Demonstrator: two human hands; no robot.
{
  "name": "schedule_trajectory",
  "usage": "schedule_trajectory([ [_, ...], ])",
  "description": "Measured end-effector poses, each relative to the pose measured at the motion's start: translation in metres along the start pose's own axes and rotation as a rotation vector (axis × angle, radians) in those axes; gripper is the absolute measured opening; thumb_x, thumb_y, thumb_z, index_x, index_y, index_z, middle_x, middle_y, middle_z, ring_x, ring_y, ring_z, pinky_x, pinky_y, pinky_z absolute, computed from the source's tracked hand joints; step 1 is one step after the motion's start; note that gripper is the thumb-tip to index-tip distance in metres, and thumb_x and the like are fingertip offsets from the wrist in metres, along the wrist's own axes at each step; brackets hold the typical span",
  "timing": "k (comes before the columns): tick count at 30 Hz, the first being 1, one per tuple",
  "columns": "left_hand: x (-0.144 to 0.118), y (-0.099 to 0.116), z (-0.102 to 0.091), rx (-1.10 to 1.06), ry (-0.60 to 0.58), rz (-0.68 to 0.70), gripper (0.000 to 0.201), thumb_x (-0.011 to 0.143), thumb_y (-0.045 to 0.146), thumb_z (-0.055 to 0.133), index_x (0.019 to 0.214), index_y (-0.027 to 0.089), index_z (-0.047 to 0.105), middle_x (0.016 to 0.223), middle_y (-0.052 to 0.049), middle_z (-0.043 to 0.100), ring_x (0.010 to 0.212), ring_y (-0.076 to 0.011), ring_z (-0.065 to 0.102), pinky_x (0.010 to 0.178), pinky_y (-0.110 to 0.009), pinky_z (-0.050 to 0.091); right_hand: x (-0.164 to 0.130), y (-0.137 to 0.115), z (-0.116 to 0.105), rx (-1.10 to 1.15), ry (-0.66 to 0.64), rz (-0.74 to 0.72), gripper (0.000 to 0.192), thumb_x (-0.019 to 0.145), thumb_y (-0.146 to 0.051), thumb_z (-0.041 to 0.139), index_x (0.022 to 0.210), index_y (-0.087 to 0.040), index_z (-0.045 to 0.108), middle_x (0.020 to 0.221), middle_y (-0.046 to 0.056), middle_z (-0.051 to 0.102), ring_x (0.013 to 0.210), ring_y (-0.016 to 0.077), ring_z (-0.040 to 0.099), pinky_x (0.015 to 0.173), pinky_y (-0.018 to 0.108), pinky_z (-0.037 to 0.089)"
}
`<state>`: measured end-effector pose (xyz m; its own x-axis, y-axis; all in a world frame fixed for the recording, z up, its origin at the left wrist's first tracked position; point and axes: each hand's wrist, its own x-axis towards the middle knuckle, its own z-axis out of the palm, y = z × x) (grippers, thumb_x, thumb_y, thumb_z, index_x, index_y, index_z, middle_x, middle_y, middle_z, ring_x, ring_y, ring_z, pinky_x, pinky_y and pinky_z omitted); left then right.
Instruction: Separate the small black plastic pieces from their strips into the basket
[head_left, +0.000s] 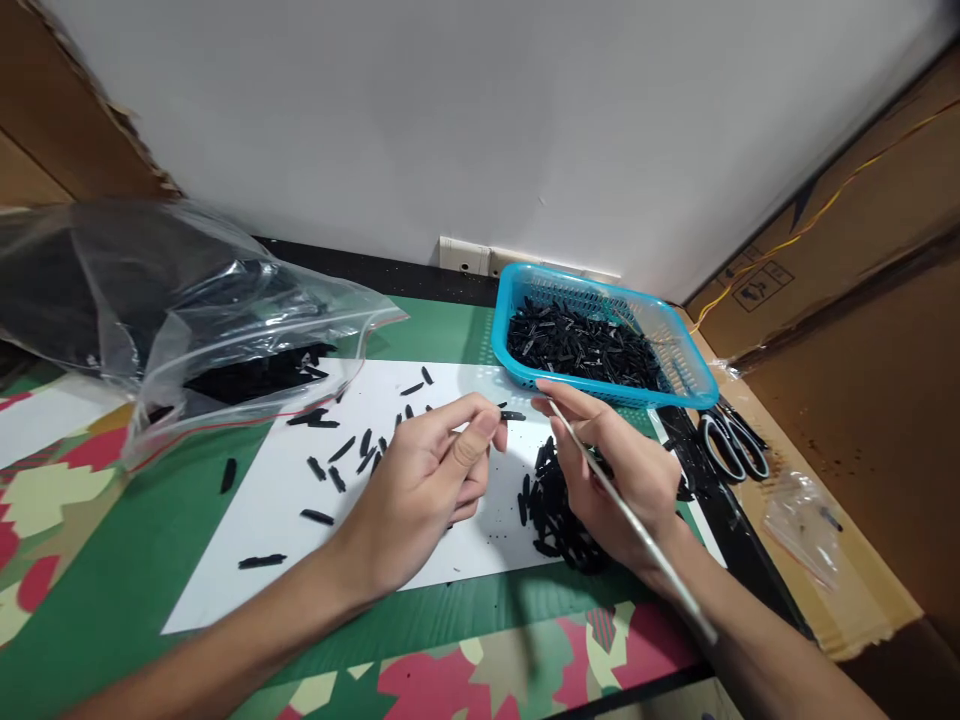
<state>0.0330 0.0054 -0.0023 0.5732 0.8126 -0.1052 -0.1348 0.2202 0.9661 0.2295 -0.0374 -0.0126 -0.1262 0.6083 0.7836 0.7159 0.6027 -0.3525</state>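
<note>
My left hand (442,470) is closed in a pinch over the white paper (225,570). A small black strip (514,415) sticks out past its thumb and forefinger. My right hand (619,470) grips a slim silver rod-like tool (637,525) like a pen, its front end close to the strip but apart from it. Beneath the right hand lies a pile of black pieces (555,510), partly hidden by it. More loose black strips (317,517) are scattered over the paper to the left of my left hand.
Behind the paper stands a blue plastic basket (607,395) holding many black pieces. A clear zip bag (247,345) of black pieces lies open at the left. Scissors (731,445) and a small clear bag (802,525) are at the right, near cardboard (862,300). A wall rises behind.
</note>
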Motion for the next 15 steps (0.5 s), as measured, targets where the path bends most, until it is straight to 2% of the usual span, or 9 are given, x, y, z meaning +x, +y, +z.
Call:
schedule_trajectory([
  [3,-0.002,-0.002,0.0,0.08,0.041,0.06,0.037,0.105,0.054,0.055,0.089,0.021,0.058,0.053,0.01,0.035,0.045,-0.0049,0.028,0.04,-0.012,0.023,0.0,-0.001,0.0,0.173,0.003,0.133,0.022,0.099,-0.003,0.064,0.088,-0.022,0.058,0.124,0.011,0.08,0.101,0.0199,0.083,0.085,0.026,0.068],
  [6,-0.003,-0.004,-0.001,0.14,0.058,0.081,0.038,0.106,0.055,0.053,0.089,0.021,0.058,0.054,0.01,0.035,0.046,-0.0052,0.028,0.041,-0.013,0.023,-0.001,-0.003,-0.002,0.236,0.015,0.219,0.019,0.098,-0.008,0.069,0.09,-0.023,0.061,0.115,0.005,0.083,0.095,0.0191,0.083,0.081,0.026,0.067],
  [8,-0.004,-0.004,-0.002,0.162,0.061,0.092,0.038,0.107,0.054,0.052,0.089,0.021,0.058,0.054,0.009,0.034,0.047,-0.0055,0.027,0.041,-0.013,0.023,0.0,-0.004,-0.005,0.226,0.032,0.245,0.017,0.097,-0.011,0.071,0.089,-0.023,0.061,0.104,0.003,0.084,0.086,0.0179,0.082,0.076,0.026,0.065],
  [10,-0.004,-0.005,-0.003,0.179,0.066,0.106,0.038,0.107,0.054,0.052,0.088,0.021,0.057,0.055,0.009,0.034,0.047,-0.0056,0.027,0.041,-0.014,0.022,0.002,-0.003,-0.008,0.163,0.012,0.255,0.017,0.097,-0.015,0.072,0.087,-0.022,0.06,0.084,0.0,0.079,0.068,0.0139,0.075,0.063,0.023,0.059],
  [13,-0.005,-0.005,-0.003,0.194,0.076,0.136,0.038,0.108,0.053,0.051,0.088,0.021,0.056,0.054,0.01,0.033,0.046,-0.0055,0.027,0.041,-0.015,0.022,0.004,0.004,-0.01,0.067,-0.135,0.233,0.009,0.1,-0.019,0.068,0.098,-0.022,0.06,0.062,-0.008,0.058,0.047,0.009,0.053,0.049,0.022,0.042],
  [15,-0.005,-0.005,-0.003,0.194,0.082,0.153,0.037,0.108,0.052,0.05,0.089,0.021,0.056,0.054,0.01,0.033,0.046,-0.0055,0.027,0.042,-0.016,0.022,0.003,0.009,-0.009,0.026,-0.266,0.138,0.005,0.103,-0.017,0.061,0.105,-0.021,0.059,0.064,-0.007,0.054,0.05,0.0099,0.05,0.052,0.024,0.038],
])
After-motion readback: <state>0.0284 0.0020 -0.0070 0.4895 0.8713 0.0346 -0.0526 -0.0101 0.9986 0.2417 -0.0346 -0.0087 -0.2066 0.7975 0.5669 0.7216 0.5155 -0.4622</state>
